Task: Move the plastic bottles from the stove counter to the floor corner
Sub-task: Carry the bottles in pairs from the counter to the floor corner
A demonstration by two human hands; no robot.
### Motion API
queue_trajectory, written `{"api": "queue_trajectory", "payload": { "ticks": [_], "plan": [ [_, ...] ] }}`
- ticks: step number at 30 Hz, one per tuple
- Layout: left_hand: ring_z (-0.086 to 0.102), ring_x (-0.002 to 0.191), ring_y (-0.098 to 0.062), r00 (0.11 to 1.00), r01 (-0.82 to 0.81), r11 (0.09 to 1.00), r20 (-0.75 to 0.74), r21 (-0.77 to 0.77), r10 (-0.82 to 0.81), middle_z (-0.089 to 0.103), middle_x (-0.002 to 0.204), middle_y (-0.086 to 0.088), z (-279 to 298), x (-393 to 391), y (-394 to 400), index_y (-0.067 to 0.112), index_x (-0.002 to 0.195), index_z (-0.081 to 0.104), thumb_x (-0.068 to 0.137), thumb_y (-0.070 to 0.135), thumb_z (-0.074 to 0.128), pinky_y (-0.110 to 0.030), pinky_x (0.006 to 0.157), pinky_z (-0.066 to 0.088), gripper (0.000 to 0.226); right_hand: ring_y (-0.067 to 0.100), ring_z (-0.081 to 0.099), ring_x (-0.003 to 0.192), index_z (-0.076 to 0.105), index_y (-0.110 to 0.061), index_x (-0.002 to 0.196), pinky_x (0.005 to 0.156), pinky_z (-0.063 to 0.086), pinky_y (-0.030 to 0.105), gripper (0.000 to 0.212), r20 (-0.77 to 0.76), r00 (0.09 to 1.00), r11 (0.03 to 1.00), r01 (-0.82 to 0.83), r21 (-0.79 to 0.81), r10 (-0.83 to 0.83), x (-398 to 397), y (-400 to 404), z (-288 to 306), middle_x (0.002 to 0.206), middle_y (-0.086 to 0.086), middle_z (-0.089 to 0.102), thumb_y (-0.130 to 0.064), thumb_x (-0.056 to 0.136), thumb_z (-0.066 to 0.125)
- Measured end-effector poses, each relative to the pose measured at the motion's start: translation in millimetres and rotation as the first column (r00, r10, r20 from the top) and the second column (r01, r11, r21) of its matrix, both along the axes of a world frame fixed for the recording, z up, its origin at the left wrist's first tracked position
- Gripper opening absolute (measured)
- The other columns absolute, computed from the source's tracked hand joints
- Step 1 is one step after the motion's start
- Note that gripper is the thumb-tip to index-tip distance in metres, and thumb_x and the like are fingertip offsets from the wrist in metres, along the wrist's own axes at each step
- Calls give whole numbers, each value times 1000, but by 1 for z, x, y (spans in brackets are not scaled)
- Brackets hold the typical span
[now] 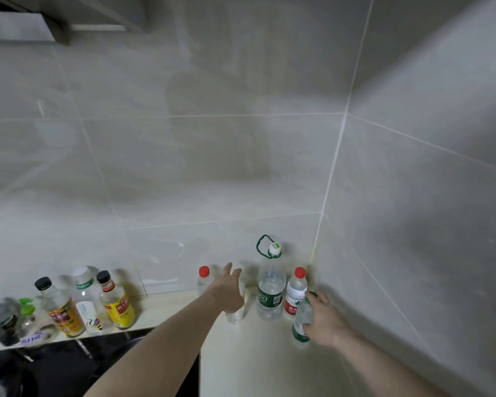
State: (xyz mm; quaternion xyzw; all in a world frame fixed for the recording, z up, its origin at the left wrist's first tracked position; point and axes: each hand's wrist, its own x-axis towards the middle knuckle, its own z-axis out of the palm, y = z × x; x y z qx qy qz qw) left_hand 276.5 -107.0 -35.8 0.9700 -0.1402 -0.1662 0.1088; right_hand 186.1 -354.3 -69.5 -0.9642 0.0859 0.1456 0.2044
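Wrapped around a small green-labelled bottle [301,325], the right hand [325,323] had its grip closed on the bottle's upper body, near the right edge of the pale tabletop [269,362]. Whether that bottle's base touched the surface could not be told. The left hand [228,290] reached forward with fingers spread and loose, over a clear bottle [235,313] partly hidden behind it, and whether its grip had any hold there could not be told. Close to the tiled wall corner stood a tall green-labelled bottle [270,293] with a loop handle, upright, and just beside it on the right a red-capped bottle [296,292]. Another red-capped bottle [204,279] stood left of the left hand. Further left, a row of sauce bottles [89,305] lined the wall
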Motion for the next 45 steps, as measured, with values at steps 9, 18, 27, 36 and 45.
{"api": "queue_trajectory", "payload": {
  "ticks": [9, 18, 27, 36, 45],
  "plan": [
    [39, 145, -26, 999, -48, 998, -4, 28, 49, 5, 169, 1, -41, 28, -4, 20, 160, 12, 91, 12, 56, -36, 107, 47, 82, 23, 52, 133, 33, -24, 156, 102, 48, 30, 75, 78, 997, 997, -19, -70, 25, 10, -7, -12, 156, -8, 31, -15, 87, 60],
    [66, 96, -11, 958, -238, 955, 117, -177, 261, 65, 123, 2, -53, 18, -8, 21, 133, 59, 92, 1, 54, -26, 84, 53, 45, 11, 49, 78, 70, -29, 113, 66, 36, 23, 39, 195, 978, 997, 78, -28, -71, 5, -16, -30, 97, -8, 56, -4, 90, 52],
    [64, 103, -20, 962, -196, 962, 155, -189, 226, 62, 123, 3, -69, -27, -10, 26, 122, 65, 90, 18, 68, -28, 77, 52, 33, 15, 57, 83, 72, -29, 111, 70, 42, 23, 37, 181, 979, 995, 90, 45, -97, -6, -25, -32, 104, 0, 69, -5, 88, 55],
    [62, 102, -16, 957, -180, 956, 184, -233, 225, 62, 116, 13, -70, -97, 6, 31, 117, 67, 88, 20, 66, -26, 81, 50, 31, 8, 57, 85, 69, -37, 90, 72, 44, 20, 36, 138, 984, 993, -116, 36, 110, -33, -10, -33, 96, -10, 63, -5, 84, 53],
    [63, 99, -14, 965, -183, 944, 134, -275, 227, 64, 112, 14, -71, -166, 12, 33, 115, 68, 87, 31, 67, -24, 83, 47, 28, 16, 65, 110, 70, -36, 98, 91, 47, 21, 26, 13, 938, 934, -347, 83, 348, -47, 24, -20, 119, -5, 69, -19, 84, 56]
  ]
}}
